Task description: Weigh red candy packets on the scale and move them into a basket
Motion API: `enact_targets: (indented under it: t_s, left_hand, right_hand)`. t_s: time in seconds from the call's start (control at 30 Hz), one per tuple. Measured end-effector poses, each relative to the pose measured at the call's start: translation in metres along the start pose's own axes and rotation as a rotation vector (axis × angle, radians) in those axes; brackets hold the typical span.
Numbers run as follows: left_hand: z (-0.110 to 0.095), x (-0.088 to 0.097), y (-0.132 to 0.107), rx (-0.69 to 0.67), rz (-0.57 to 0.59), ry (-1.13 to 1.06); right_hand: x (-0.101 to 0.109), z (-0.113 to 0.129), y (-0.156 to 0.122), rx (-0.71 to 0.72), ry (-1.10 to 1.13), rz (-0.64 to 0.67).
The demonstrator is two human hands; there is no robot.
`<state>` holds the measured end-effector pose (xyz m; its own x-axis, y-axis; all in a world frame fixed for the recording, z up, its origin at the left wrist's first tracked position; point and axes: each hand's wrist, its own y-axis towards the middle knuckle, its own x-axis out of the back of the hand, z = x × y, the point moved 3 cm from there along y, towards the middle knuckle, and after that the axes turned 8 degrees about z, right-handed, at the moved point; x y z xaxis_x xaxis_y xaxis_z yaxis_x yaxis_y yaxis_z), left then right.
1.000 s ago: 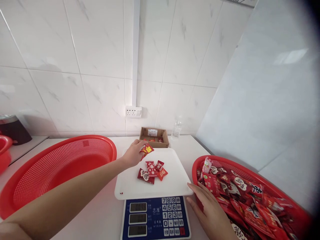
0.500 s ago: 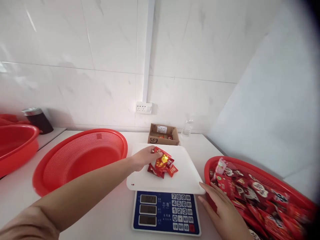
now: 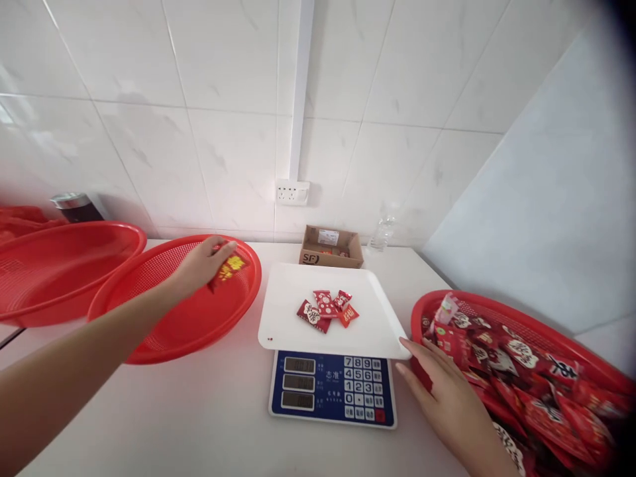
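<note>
My left hand [image 3: 206,264] is closed on a red snack packet [image 3: 231,267] with gold print, held over the red plastic basket [image 3: 199,324]. Several small red wrapped snacks [image 3: 325,303] lie in a loose group on the white tray [image 3: 288,338] of a digital scale [image 3: 332,389]. My right hand [image 3: 442,391] is open, thumb and fingers apart, its fingertips at the tray's front right corner. Beside it stands a second red basket [image 3: 497,310], heaped with red snack packets [image 3: 521,371].
Behind the tray sits a small cardboard box [image 3: 330,258] with a few packets inside. A clear plastic bottle [image 3: 383,232] stands near the tiled wall. Another red basin [image 3: 74,265] and a dark canister [image 3: 77,207] are at the far left.
My left hand has lifted the gold-printed packet off the tray and carried it left over the red basket. My right hand stays at the tray corner. The view has tilted down slightly.
</note>
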<state>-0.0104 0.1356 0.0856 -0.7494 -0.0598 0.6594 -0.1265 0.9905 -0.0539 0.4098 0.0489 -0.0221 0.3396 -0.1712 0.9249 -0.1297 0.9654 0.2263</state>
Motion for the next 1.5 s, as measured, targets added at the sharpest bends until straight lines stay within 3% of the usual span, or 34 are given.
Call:
enact_targets:
  t_s: [0.1, 0.2, 0.3, 0.43, 0.5, 0.6, 0.7, 0.9, 1.0, 1.1, 1.2, 1.33, 1.43, 1.5]
  left_hand:
    - [0.018, 0.018, 0.001, -0.029, -0.035, 0.266]
    - [0.013, 0.005, -0.005, -0.174, 0.027, 0.44]
    - [-0.009, -0.038, -0.013, -0.355, 0.203, 0.502]
    - [-0.041, -0.113, -0.019, -0.616, 0.559, 0.54]
    - [-0.052, -0.142, -0.016, -0.688, 0.658, 0.556]
    - [-0.06, -0.166, -0.007, -0.748, 0.678, 0.568]
    - [-0.064, -0.173, -0.001, -0.762, 0.603, 0.569]
    - [-0.071, -0.164, 0.002, -0.699, 0.428, 0.466]
    - [-0.076, -0.145, 0.004, -0.62, 0.306, 0.391]
    - [-0.074, -0.113, 0.004, -0.523, 0.198, 0.396]
    - [-0.057, -0.076, 0.001, -0.424, 0.134, 0.476]
    - [-0.013, -0.037, 0.0, -0.293, 0.109, 0.604]
    - [0.009, -0.029, -0.004, -0.261, 0.155, 0.672]
    - [0.008, -0.039, -0.009, -0.292, 0.216, 0.689]
  right_hand:
    - [0.003, 0.005, 0.0, -0.014, -0.005, 0.032]
    - [0.004, 0.008, 0.0, -0.016, -0.007, 0.033]
    - [0.003, 0.007, 0.0, -0.028, -0.013, 0.033]
    - [0.003, 0.007, -0.001, -0.03, -0.024, 0.056]
    - [0.003, 0.007, -0.001, -0.025, -0.028, 0.074]
    - [0.004, 0.008, -0.002, -0.028, -0.04, 0.102]
    - [0.005, 0.009, -0.002, -0.037, -0.059, 0.111]
    - [0.006, 0.012, -0.001, -0.041, -0.066, 0.118]
    - [0.006, 0.012, -0.001, -0.042, -0.05, 0.117]
    - [0.005, 0.01, -0.001, -0.038, -0.042, 0.117]
    - [0.004, 0.009, -0.002, -0.033, -0.048, 0.117]
    - [0.003, 0.01, -0.001, -0.024, -0.059, 0.111]
    - [0.002, 0.009, 0.0, -0.021, -0.063, 0.109]
    - [0.001, 0.008, 0.0, -0.016, -0.065, 0.109]
